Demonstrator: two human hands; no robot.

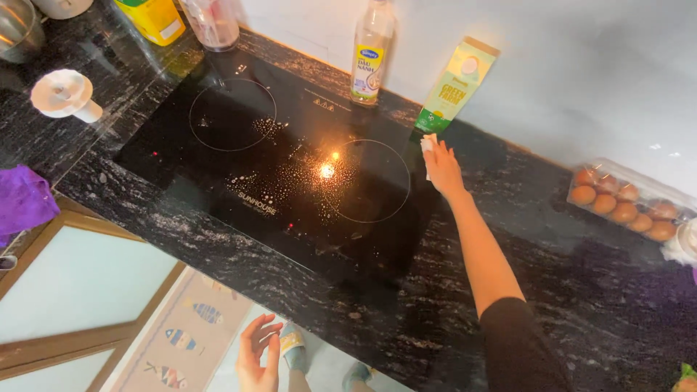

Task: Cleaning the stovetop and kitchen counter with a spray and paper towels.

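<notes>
Right hand (443, 168) pinches small white wipe (429, 144), pressed at far right edge of glossy black induction cooktop (181, 170). Left hand (255, 353) hangs free near, fingers loosely spread, empty. Wiping barely begun, by look: whitish spatter (305, 174) covers glass centre. Green carton (456, 86), oil bottle (372, 52) far; egg tray (630, 202) right.

I'm seeing a bare right forearm running to the right hand (443, 168), a black sleeve from about the elbow up; left hand (258, 356) bare, and pale, possibly light-blue slippers (292, 341) on both feet
</notes>
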